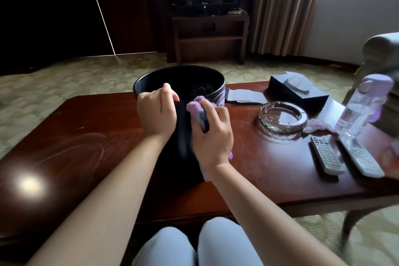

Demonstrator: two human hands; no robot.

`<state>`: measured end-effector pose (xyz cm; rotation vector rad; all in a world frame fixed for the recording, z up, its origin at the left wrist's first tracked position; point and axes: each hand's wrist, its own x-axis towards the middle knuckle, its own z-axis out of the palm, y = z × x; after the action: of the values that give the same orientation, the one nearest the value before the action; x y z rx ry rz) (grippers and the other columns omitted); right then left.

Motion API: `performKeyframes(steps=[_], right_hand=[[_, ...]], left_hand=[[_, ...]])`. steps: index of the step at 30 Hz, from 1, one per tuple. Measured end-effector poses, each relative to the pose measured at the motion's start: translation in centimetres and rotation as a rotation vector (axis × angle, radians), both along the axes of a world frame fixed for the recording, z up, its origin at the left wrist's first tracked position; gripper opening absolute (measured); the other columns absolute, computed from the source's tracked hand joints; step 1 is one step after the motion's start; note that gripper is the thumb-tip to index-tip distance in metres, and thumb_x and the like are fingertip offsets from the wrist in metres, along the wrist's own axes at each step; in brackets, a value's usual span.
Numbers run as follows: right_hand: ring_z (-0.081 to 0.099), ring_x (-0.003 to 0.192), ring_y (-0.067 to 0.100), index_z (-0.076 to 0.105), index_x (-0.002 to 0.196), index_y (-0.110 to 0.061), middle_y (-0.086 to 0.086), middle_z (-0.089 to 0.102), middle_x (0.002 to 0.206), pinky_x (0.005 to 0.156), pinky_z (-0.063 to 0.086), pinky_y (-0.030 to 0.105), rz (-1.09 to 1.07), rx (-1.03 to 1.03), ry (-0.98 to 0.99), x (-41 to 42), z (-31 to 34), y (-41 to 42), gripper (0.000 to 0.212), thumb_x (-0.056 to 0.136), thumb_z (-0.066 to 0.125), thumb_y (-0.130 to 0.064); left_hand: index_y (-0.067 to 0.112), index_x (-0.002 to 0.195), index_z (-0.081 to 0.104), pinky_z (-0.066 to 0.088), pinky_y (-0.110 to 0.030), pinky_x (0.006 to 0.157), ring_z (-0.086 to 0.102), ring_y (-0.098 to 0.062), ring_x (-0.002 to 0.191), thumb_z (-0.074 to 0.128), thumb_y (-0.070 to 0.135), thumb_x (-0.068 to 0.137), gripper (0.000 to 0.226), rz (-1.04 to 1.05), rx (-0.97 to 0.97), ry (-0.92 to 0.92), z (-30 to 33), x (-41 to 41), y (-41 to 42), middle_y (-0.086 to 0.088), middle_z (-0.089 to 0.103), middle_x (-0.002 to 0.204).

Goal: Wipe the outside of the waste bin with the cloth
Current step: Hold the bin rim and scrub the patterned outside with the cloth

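mid-wipe: left hand (pixel 155 112) grips the waste bin (pixel 179 84) rim at table (pixel 86 136) centre; right hand (pixel 212 136), at its 4 o'clock, fingers clamped on cloth (pixel 195 106), pressing the near wall. next probably calls for turning the bin.

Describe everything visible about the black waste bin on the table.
The round black waste bin stands upright on the dark red wooden table, open at the top, its inside dark. A pale leaf-like pattern shows on its right wall. The left hand grips its near rim, and the right hand presses a fluffy lilac cloth against its near outer side.
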<state>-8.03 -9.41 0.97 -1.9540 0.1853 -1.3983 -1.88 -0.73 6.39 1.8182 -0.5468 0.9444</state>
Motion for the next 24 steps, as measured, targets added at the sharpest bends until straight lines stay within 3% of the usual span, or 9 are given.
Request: performKeyframes(steps=[5, 11, 16, 18, 24], right_hand=[[0.061, 0.071, 0.022, 0.062, 0.110, -0.026, 0.003, 0.058, 0.089, 0.047, 0.050, 0.031, 0.031, -0.002, 0.151, -1.6, -4.7, 0.7, 0.032, 0.081, 0.052, -0.034], [0.055, 0.082, 0.009, 0.067, 0.110, -0.018, 0.003, 0.060, 0.093, 0.060, 0.041, 0.020, -0.029, 0.084, 0.009, -0.1, 0.5, -0.6, 0.036, 0.083, 0.053, -0.036], [0.060, 0.083, 0.023, 0.066, 0.111, -0.021, 0.005, 0.060, 0.094, 0.066, 0.045, 0.029, 0.040, 0.178, 0.221, -2.0, -5.1, 0.1, 0.032, 0.084, 0.055, -0.035], [0.061, 0.084, 0.026, 0.066, 0.110, -0.019, 0.006, 0.060, 0.094, 0.068, 0.045, 0.029, 0.076, 0.209, 0.288, -2.7, -6.3, 0.0, 0.030, 0.083, 0.059, -0.030], [0.047, 0.081, -0.002, 0.066, 0.111, -0.016, 0.002, 0.060, 0.094, 0.070, 0.035, 0.001, 0.081, 0.205, 0.040, -1.0, 1.6, -0.8, 0.027, 0.084, 0.065, -0.018]], left_hand=[[0.010, 0.052, 0.059, 0.032, -0.030, 0.069, 0.048, -0.014, 0.065, 0.027, 0.027, 0.087, 0.050, 0.043, 0.027, -0.047, -0.3, 0.3, -0.3, -0.008, 0.061, 0.052], [0.017, 0.053, 0.054, 0.032, -0.031, 0.067, 0.053, -0.020, 0.055, 0.029, 0.025, 0.089, 0.044, 0.073, 0.083, -0.121, -0.8, 1.1, -0.3, -0.006, 0.060, 0.052], [0.010, 0.049, 0.048, 0.031, -0.035, 0.067, 0.051, -0.029, 0.051, 0.033, 0.028, 0.089, 0.047, 0.147, 0.147, -0.123, -1.1, 1.5, -0.5, -0.007, 0.050, 0.045], [0.016, 0.048, 0.036, 0.032, -0.033, 0.063, 0.046, -0.029, 0.047, 0.038, 0.027, 0.090, 0.043, 0.175, 0.172, -0.162, -1.2, 1.7, -0.6, -0.006, 0.042, 0.041], [0.020, 0.053, 0.027, 0.025, -0.029, 0.058, 0.033, -0.026, 0.042, 0.048, 0.026, 0.089, 0.043, 0.199, 0.219, -0.264, -1.5, 2.2, -0.5, -0.002, 0.026, 0.043]])
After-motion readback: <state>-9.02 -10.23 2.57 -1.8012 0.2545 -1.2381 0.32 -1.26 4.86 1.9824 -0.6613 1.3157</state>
